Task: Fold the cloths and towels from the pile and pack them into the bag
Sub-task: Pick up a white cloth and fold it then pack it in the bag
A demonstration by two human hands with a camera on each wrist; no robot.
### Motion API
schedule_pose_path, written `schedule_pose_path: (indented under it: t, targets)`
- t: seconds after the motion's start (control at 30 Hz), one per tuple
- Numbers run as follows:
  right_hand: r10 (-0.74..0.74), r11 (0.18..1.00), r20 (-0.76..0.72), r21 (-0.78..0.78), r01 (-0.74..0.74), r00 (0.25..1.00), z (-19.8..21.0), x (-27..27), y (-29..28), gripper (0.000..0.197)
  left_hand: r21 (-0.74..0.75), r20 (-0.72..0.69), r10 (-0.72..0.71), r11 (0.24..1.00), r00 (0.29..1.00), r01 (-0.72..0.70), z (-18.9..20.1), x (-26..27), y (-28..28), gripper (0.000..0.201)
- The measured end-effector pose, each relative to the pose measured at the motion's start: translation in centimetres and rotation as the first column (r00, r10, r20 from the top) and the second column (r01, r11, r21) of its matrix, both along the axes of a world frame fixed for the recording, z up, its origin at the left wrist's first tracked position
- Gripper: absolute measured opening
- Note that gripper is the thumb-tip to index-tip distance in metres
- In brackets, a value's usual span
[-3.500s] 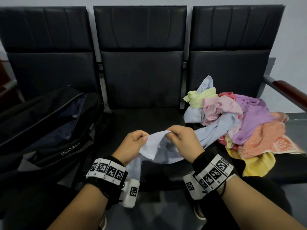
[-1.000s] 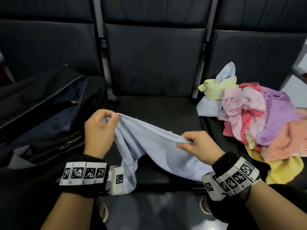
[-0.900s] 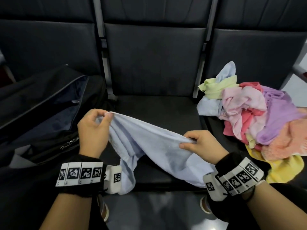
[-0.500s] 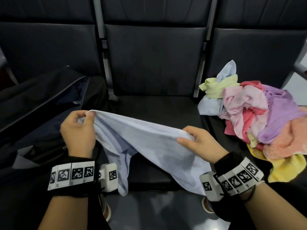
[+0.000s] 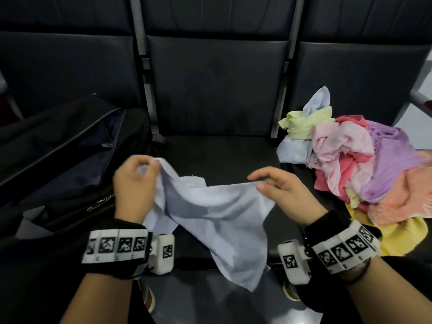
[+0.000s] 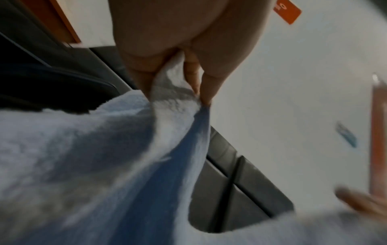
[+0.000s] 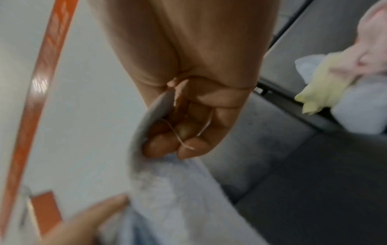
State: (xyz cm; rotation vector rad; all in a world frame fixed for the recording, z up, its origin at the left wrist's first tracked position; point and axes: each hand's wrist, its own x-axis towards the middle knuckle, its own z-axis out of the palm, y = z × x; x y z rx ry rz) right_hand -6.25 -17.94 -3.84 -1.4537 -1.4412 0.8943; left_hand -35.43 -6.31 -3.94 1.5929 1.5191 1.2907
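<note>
- My left hand [image 5: 134,183] is raised over the front of the middle seat [image 5: 217,153], fingers [image 6: 194,77] curled and pinching a bunched corner of the pale blue towel [image 5: 210,213].
- My right hand [image 5: 280,190] sits lower, to the right; its fingers [image 7: 188,149] are curled round the towel's opposite edge, as the wrist view shows.
- The towel sags between both hands, one end hanging past the seat's front edge.
- The black bag [image 5: 58,164] lies unzipped on the left seat; I see only dark lining inside.
- The pile [image 5: 355,164] of yellow, pink, purple and orange cloths is heaped on the right seat.
</note>
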Motion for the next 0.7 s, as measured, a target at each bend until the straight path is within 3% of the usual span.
schedule_pose_path:
  t: [0.1,0.2,0.27,0.33,0.37,0.47,0.6,0.7]
  targets:
    - [0.120,0.990,-0.190,0.099,-0.102,0.974,2.6,-2.3,0.7,0.021,0.021,-0.024,-0.299,0.954,0.954,0.300,0.7,3.0,-1.9,0.015]
    - [0.244,0.970,-0.277,0.056,-0.238,0.929,3.6,-4.2,1.4,0.042,-0.049,-0.066,-0.510,0.860,0.858,0.508,0.8,4.5,-3.0,0.033]
    - [0.202,0.979,-0.078,0.013,-0.202,0.976,3.0,-5.2,1.7,0.044,-0.118,-0.038,-0.511,0.856,0.859,0.504,0.4,4.5,-3.2,0.035]
    - [0.148,0.989,0.167,0.004,-0.151,0.975,1.9,-5.8,1.7,0.031,-0.152,0.005,-0.459,0.878,0.888,0.454,-0.2,4.1,-3.4,0.029]
    - [0.142,0.989,0.216,0.000,-0.145,0.966,1.4,-6.1,1.6,0.025,-0.165,0.014,-0.435,0.887,0.900,0.431,-0.4,3.9,-3.4,0.026]
    - [0.121,0.991,0.236,0.029,-0.131,0.964,0.5,-7.0,1.6,0.014,-0.173,0.021,-0.424,0.890,0.906,0.421,-0.7,3.4,-3.3,0.020]
    - [0.114,0.983,0.320,0.103,-0.154,0.941,0.4,-8.1,1.8,0.011,-0.191,0.063,-0.482,0.854,0.874,0.485,-0.5,3.3,-3.6,0.023]
    - [0.089,0.982,0.310,0.132,-0.136,0.947,0.7,-8.6,1.9,0.012,-0.170,0.110,-0.456,0.867,0.883,0.468,-0.4,3.4,-3.7,0.021]
